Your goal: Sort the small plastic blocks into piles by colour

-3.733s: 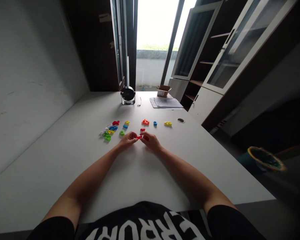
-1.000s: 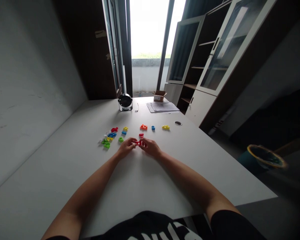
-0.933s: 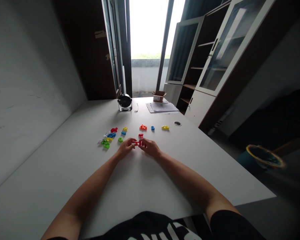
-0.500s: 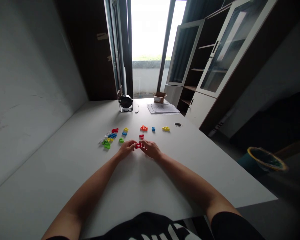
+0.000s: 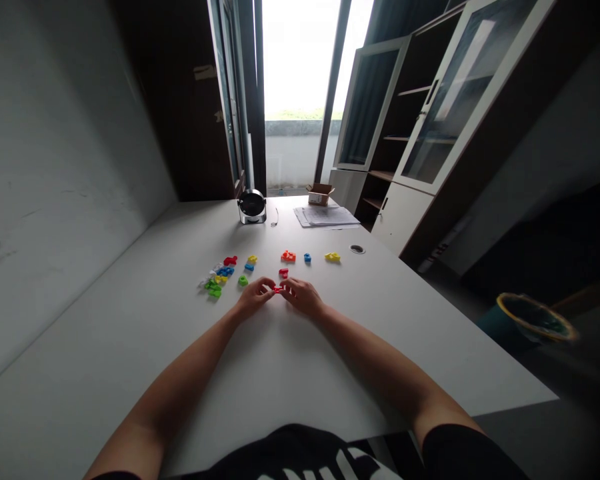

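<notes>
Between my hands is a small red piece [image 5: 278, 289]. My left hand [image 5: 255, 295] pinches its left side, and my right hand [image 5: 301, 297] grips its right side. Just beyond the fingertips lies another red piece [image 5: 283, 273]. Farther back are an orange piece [image 5: 288, 256], a small blue piece [image 5: 307, 257] and a yellow piece [image 5: 333, 257]. A green piece [image 5: 243, 281] rests left of my left hand, with a blue piece [image 5: 249, 267] and a yellow one [image 5: 252, 259] behind it. Several mixed pieces are heaped farther left, among them green ones [image 5: 213, 289] and a red one [image 5: 231, 261].
On the white table [image 5: 290, 373], a round black object on a stand [image 5: 252, 207] is at the back. Papers [image 5: 327, 217] and an open cardboard box [image 5: 321, 194] lie back right, near a round table hole [image 5: 357, 249]. A bin [image 5: 535, 318] stands beyond the right edge.
The red piece between my hands has turned and now shows a thinner profile. My hands have barely shifted.
</notes>
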{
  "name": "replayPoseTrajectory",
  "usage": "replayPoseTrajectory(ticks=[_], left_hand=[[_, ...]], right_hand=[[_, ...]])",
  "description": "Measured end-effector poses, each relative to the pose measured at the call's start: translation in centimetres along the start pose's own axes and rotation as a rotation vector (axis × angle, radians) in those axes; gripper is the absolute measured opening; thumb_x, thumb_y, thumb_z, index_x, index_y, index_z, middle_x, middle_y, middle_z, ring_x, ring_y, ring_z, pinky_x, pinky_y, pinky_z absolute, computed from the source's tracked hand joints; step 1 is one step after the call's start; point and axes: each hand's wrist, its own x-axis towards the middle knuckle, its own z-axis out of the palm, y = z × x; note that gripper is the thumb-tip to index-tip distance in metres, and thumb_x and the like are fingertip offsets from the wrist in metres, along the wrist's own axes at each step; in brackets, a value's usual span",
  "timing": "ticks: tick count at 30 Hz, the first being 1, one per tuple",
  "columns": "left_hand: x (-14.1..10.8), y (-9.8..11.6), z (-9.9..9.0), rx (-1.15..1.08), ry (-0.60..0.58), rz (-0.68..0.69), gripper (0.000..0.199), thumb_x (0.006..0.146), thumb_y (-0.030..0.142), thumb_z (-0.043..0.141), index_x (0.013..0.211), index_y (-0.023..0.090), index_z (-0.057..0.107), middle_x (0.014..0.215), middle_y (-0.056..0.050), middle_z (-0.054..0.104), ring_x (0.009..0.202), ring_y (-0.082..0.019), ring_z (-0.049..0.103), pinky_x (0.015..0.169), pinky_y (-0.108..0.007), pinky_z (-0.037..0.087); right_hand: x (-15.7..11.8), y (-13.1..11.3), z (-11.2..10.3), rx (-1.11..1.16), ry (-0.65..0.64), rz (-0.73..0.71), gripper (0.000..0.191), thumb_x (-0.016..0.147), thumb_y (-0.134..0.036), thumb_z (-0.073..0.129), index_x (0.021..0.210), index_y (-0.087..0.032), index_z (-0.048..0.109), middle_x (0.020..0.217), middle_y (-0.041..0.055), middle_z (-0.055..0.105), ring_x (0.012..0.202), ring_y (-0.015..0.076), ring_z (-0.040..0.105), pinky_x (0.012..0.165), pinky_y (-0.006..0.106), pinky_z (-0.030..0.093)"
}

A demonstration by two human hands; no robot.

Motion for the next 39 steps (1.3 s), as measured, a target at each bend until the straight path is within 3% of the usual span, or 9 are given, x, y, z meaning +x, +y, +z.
replayPoseTrajectory(ticks=[5,10,17,31,39], left_hand=[[0.0,0.0,-0.1,-0.002,-0.026,-0.002,0.028,0.086,0.038,0.069,0.105,0.017,0.067,0.090,-0.004,0.069,0.071,-0.013,0.059,0.061,-0.022,0.045],[0.1,-0.6,0.1,-0.006,-0.007,0.008,0.030,0.086,0.035,0.068,0.111,0.018,0.065,0.105,-0.007,0.070,0.076,-0.014,0.062,0.064,-0.024,0.048],[0.3,-1.4,0.2,-0.030,-0.020,-0.011,0.028,0.092,0.039,0.061,0.109,0.017,0.067,0.086,-0.005,0.070,0.073,-0.015,0.065,0.067,-0.026,0.049],[0.3,-1.5,0.1,-0.105,-0.032,-0.004,0.031,0.088,0.039,0.067,0.108,0.015,0.068,0.092,-0.008,0.073,0.079,-0.017,0.066,0.073,-0.030,0.052],[0.3,-1.0,-0.3,-0.064,-0.071,-0.027,0.031,0.092,0.040,0.062,0.108,0.015,0.069,0.090,-0.007,0.073,0.075,-0.016,0.066,0.069,-0.028,0.050]], right_hand=[[0.1,0.3,0.3,0.016,-0.019,0.017,0.020,0.095,-0.042,0.064,0.095,-0.022,0.068,0.085,0.0027,0.069,0.064,0.0120,0.058,0.063,0.023,0.041],[0.0,0.8,0.6,0.044,-0.011,0.001,0.018,0.093,-0.040,0.066,0.097,-0.022,0.066,0.083,0.0022,0.069,0.066,0.0130,0.059,0.064,0.023,0.043],[-0.3,0.8,0.7,0.010,0.007,-0.010,0.021,0.095,-0.038,0.064,0.108,-0.022,0.063,0.086,0.0030,0.072,0.065,0.0131,0.060,0.063,0.023,0.041],[-0.4,0.1,0.4,-0.032,0.023,-0.091,0.018,0.100,-0.028,0.054,0.116,-0.023,0.060,0.097,0.0057,0.073,0.067,0.0133,0.062,0.065,0.023,0.043],[-0.4,0.3,0.5,-0.010,0.034,-0.114,0.016,0.100,-0.026,0.053,0.115,-0.022,0.060,0.098,0.0058,0.072,0.066,0.0121,0.060,0.065,0.022,0.043]])
